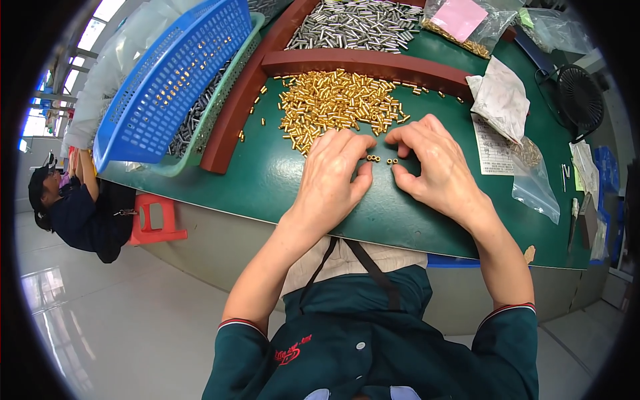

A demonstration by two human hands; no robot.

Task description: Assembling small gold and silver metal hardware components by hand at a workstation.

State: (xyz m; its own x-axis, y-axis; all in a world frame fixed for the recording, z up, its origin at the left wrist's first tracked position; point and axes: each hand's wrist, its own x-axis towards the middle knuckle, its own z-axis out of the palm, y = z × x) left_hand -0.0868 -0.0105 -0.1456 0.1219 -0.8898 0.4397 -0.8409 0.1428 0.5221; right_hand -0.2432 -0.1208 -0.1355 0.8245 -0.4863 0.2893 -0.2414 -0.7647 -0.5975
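Note:
Two small groups of short brass sleeves [374, 159] stand on the green table between my hands, their round hollow ends facing up. My left hand [331, 172] is beside the left group, thumb and index finger curved with a gap between their tips. On the other side, my right hand [437, 168] arches around the second pair of sleeves [393, 161], its thumb and index finger apart. The other fingers of both hands are curled and partly hidden. Just beyond my fingers lies a wide heap of loose brass sleeves [333, 100].
Red-brown wooden bars [367, 63] frame the heap; silver pins [353, 27] lie behind. A blue basket [173, 87] leans in a green one at left. Plastic bags [533, 180], a printed sheet [492, 150] and a black fan [579, 100] are at right. Another person [83, 200] sits far left.

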